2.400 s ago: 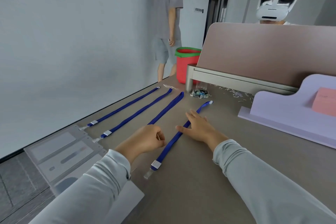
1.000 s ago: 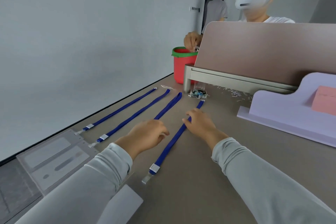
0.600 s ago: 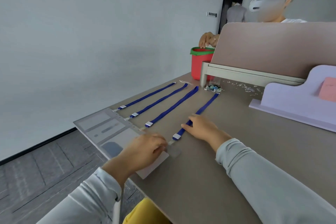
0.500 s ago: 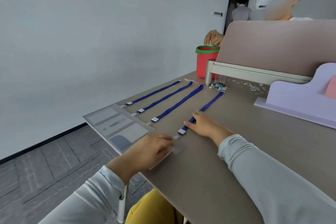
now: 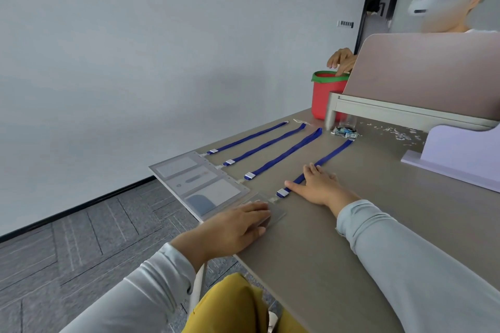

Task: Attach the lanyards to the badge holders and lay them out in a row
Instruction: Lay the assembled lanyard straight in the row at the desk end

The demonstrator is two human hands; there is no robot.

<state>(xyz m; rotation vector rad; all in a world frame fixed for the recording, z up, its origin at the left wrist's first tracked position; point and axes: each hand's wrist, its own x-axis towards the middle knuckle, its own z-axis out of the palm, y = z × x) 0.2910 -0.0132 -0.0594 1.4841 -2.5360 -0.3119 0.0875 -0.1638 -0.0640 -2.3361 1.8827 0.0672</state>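
A person in pale grey sleeves works at the near edge of the bench (image 5: 324, 251), both hands laid flat. The left hand (image 5: 235, 227) rests with straight fingers on a clear badge holder (image 5: 277, 217) at the bench's corner, gripping nothing. Just beyond it the right hand (image 5: 319, 186) presses down, fingers extended and thumb stretched out, on a blue lanyard (image 5: 332, 153) whose white-tipped end (image 5: 282, 192) lies just beside that holder's top edge; whether the two are clipped together cannot be told. To the left, three more badge holders (image 5: 193, 178) lie side by side and overhang the bench's edge, each with one of three more lanyards (image 5: 284, 154) running straight away from it, the four blue straps forming a row. At the straps' far ends sit a small packet (image 5: 345, 132) and a red bucket (image 5: 322, 97) with a green rim, beside a partition (image 5: 427, 73). A lilac stand (image 5: 460, 154) sits at the right. A second person's hand (image 5: 341, 59) reaches over the bucket
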